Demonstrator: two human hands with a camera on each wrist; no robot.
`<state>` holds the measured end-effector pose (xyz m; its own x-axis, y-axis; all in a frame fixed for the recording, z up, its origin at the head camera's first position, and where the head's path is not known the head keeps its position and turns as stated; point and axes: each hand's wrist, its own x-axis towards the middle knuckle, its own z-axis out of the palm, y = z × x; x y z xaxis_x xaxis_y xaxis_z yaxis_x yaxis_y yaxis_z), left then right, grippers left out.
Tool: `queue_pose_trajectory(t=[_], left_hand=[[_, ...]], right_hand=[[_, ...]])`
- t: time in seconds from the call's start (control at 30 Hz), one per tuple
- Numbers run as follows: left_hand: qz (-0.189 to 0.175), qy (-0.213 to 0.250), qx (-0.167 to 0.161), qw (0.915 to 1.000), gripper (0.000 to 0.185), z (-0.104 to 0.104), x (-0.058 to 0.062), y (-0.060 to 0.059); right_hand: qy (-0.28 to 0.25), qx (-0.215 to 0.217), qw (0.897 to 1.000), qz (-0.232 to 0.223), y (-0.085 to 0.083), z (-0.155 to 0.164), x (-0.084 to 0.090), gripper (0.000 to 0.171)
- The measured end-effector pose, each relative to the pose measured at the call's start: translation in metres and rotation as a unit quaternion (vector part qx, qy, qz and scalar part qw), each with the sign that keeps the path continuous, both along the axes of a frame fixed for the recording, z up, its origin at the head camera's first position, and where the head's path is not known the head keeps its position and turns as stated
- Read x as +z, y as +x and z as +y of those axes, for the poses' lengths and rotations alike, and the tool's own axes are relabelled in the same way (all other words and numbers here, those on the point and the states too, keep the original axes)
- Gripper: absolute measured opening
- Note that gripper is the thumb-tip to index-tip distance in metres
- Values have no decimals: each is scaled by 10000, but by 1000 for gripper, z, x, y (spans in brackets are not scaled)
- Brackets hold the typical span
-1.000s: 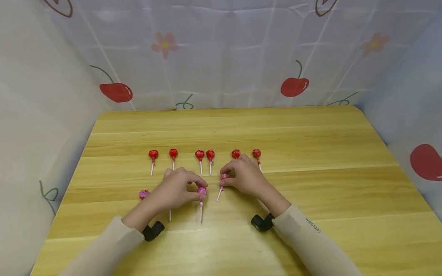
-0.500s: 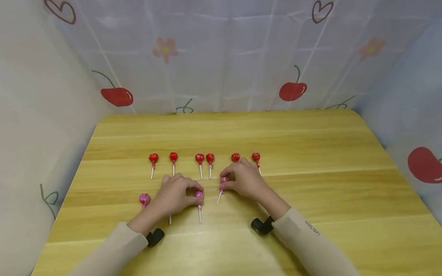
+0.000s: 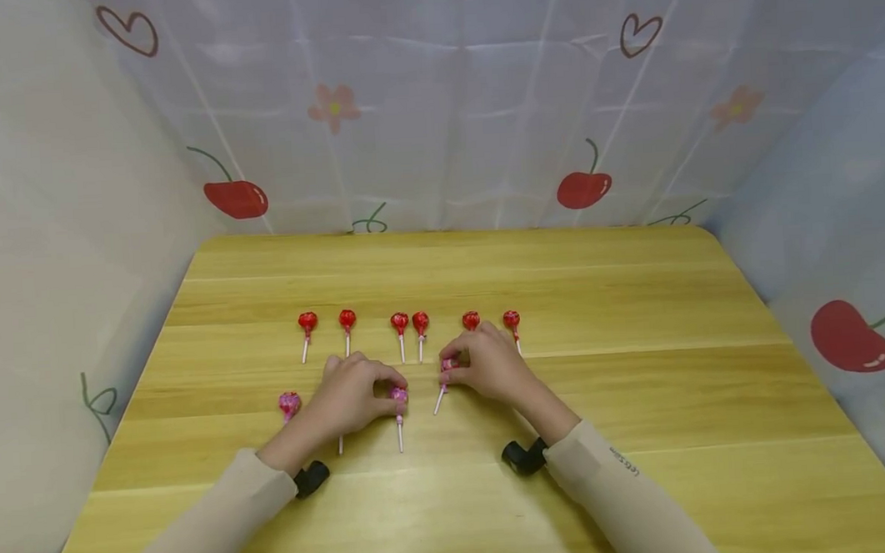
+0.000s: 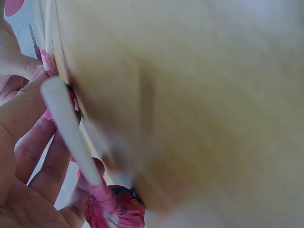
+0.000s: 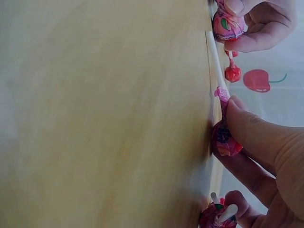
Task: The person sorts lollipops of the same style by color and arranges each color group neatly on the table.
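Note:
Six red lollipops (image 3: 399, 321) lie in a row across the wooden table (image 3: 643, 383). In front of them lies a row of pink lollipops. My left hand (image 3: 391, 398) pinches the head of one pink lollipop (image 3: 398, 393), whose stick points toward me. My right hand (image 3: 451, 368) pinches the head of another pink lollipop (image 3: 445, 365) (image 5: 224, 138), its stick (image 5: 216, 61) angled down-left. A third pink lollipop (image 3: 289, 404) lies free at the left. A white stick (image 3: 340, 445) (image 4: 71, 133) pokes out from under my left palm.
Cherry-and-heart patterned cloth (image 3: 435, 126) walls the table on three sides. A black wrist camera (image 3: 312, 477) sits under each sleeve. Bare wood stretches behind the red row and to the right.
The view has tipped slightly, so everything sits a little lower in frame. Both hands stay pinching their pink lollipops, and the left one has shifted its lollipop slightly leftward.

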<state>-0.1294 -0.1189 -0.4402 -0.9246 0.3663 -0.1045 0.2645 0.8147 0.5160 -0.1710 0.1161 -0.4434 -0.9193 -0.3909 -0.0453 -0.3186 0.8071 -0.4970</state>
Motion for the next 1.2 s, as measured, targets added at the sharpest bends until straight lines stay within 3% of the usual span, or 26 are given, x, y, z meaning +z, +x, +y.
queue_pose_trajectory(t=[0.33,0.63,1.2], left_hand=[[15,44,-41,10000,24,1,1,0],[40,33,-20,10000,25,0,0,0],[75,-1,-63,10000,29,-1,-2,3]], right_hand=[[-131,177,9998,-8,0,1,0,28],[-766,1073,9905,-380,12,-6,4,28],[-593,1226,9902,-308,17,-10,-3,29]])
